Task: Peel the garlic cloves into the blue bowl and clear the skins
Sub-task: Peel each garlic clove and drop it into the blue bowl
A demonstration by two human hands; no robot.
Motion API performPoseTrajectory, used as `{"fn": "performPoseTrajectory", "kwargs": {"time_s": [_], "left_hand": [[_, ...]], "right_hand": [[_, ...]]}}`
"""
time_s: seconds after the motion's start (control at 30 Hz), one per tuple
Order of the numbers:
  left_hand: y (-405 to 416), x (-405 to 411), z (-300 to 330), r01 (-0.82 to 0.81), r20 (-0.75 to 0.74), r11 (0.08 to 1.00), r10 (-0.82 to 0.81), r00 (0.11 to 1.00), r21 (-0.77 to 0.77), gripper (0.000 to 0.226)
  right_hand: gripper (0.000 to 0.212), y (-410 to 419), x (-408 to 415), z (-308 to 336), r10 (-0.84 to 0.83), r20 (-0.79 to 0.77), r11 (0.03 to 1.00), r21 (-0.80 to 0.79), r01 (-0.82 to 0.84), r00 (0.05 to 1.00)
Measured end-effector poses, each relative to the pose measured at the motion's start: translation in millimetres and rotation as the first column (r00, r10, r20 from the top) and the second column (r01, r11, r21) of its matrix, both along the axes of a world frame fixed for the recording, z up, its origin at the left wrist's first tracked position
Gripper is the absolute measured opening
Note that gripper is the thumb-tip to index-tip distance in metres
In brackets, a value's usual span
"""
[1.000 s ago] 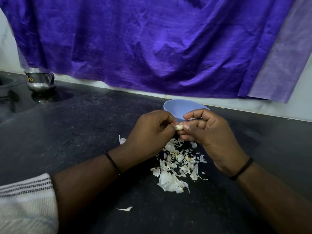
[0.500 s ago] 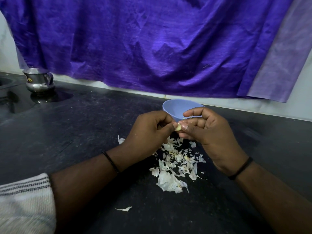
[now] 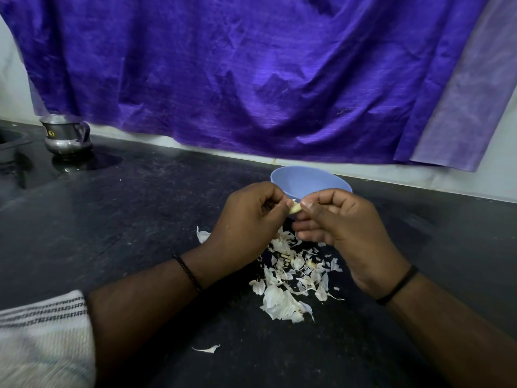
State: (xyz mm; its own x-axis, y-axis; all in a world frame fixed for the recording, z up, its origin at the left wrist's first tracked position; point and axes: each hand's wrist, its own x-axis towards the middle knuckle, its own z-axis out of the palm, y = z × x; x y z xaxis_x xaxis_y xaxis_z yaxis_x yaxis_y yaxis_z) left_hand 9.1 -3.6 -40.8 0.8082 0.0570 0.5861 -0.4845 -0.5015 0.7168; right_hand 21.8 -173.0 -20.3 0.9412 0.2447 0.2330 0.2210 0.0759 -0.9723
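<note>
A pale garlic clove (image 3: 295, 209) is pinched between the fingertips of both hands, just in front of the blue bowl (image 3: 305, 179). My left hand (image 3: 246, 222) grips it from the left, my right hand (image 3: 344, 228) from the right. The bowl stands on the black counter behind my hands; its near side is hidden by my fingers and I cannot see its contents. A pile of white garlic skins (image 3: 291, 281) lies on the counter below my hands. One stray skin (image 3: 207, 349) lies nearer to me, another (image 3: 202, 235) sits left of the pile.
A steel jug (image 3: 65, 134) stands at the far left of the black counter (image 3: 126, 219), beside a sink edge (image 3: 8, 141). A purple cloth (image 3: 251, 79) hangs on the wall behind. A striped white cloth (image 3: 42, 337) covers my lower left.
My hands have stayed together on the clove, with the fingers shifting slightly around it. More of the clove shows between the fingertips now.
</note>
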Motion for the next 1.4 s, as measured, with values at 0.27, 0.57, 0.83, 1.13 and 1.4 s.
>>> {"fn": "performPoseTrajectory", "kwargs": {"time_s": [0.27,0.57,0.83,1.13,1.4], "left_hand": [[0,1,-2,-0.027,0.047,0.997,0.024,0.999,0.074,0.01],[1,0,0,-0.058,0.071,0.994,0.052,0.996,0.088,0.011],[3,0,2,-0.1,0.077,0.992,0.095,0.993,0.071,0.01],[1,-3,3,0.028,-0.02,0.999,-0.027,0.999,0.019,0.011],[1,-1,2,0.093,-0.132,0.987,-0.11,0.985,-0.132,0.009]], "right_hand": [[0.013,0,-1,0,0.027,-0.009,1.0,-0.009,-0.027,1.0],[0.012,-1,0,-1,0.01,0.122,0.994,-0.113,0.003,0.992],[0.012,-2,2,-3,0.014,0.186,0.981,-0.192,0.022,0.982],[0.016,-4,5,-5,0.022,0.204,0.981,-0.191,0.018,0.979],[0.009,-6,9,-6,0.035,0.211,0.98,-0.2,0.008,0.977]]}}
